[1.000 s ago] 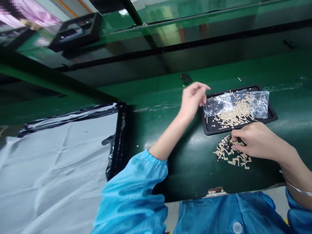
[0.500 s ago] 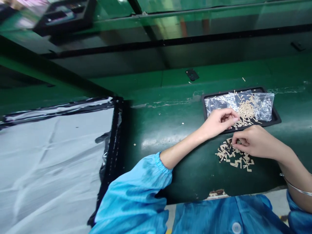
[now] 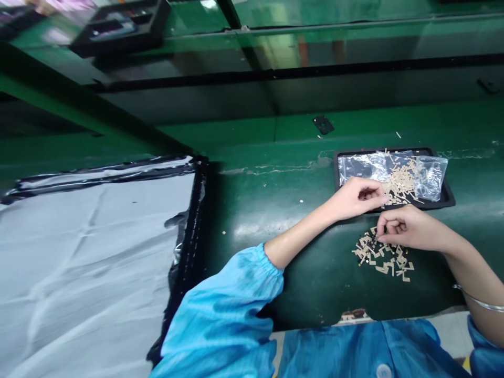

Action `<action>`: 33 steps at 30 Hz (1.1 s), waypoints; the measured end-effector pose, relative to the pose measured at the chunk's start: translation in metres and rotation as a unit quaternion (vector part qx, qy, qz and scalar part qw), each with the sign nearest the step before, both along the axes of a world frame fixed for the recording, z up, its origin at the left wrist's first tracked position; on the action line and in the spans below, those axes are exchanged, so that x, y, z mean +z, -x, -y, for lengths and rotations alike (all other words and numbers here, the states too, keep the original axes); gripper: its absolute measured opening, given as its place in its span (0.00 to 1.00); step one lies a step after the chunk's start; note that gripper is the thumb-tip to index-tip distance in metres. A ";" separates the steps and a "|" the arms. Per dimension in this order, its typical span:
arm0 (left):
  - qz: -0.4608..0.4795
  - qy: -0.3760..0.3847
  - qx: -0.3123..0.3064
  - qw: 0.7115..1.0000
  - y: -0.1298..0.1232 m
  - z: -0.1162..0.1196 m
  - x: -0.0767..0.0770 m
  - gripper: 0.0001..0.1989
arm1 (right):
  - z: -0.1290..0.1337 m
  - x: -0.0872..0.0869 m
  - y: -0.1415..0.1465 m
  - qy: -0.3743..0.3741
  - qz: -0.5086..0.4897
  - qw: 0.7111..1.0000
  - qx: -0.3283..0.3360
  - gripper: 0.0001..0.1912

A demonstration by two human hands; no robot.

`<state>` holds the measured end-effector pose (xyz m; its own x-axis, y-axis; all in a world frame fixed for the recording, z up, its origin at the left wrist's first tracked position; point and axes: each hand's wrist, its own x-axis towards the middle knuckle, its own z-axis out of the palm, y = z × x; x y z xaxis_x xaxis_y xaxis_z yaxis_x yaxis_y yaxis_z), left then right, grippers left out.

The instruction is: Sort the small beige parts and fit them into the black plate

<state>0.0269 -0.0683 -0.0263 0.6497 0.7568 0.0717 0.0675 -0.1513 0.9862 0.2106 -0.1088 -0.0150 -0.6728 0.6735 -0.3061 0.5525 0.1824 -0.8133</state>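
Observation:
A black tray lies on the green bench, with clear plastic bags and a heap of small tan strips in it. My left hand is over the tray's near left edge, thumb and fingertips pinched beside the strips; anything between them is too small to make out. In front of the tray lies a loose pile of small tan L-shaped pieces with some dark bits among them. At the pile's far edge my right hand has its thumb and forefinger closed on a small dark piece, its kind unclear.
A large box or frame with a white sheet and black taped edges stands at the left. On the bench behind lies a flat black part. A black tray sits on the upper shelf, with a blurred person beyond it.
The whole view has shifted slightly, so the scene sits a little further right and lower. Both hands stay by the tray and pile, with only small finger movements.

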 end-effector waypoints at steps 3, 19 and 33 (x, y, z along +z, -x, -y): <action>0.001 -0.010 -0.008 1.000 0.001 -0.001 -0.001 0.16 | -0.002 -0.003 0.000 0.031 0.003 0.999 -0.020 0.09; -0.007 -0.015 -0.009 1.000 0.000 0.000 0.000 0.12 | 0.002 0.007 0.003 -0.013 -0.013 0.999 0.050 0.07; -0.036 -0.079 -0.025 0.996 0.000 0.002 -0.001 0.14 | -0.008 -0.003 -0.004 0.034 -0.143 0.962 -0.230 0.08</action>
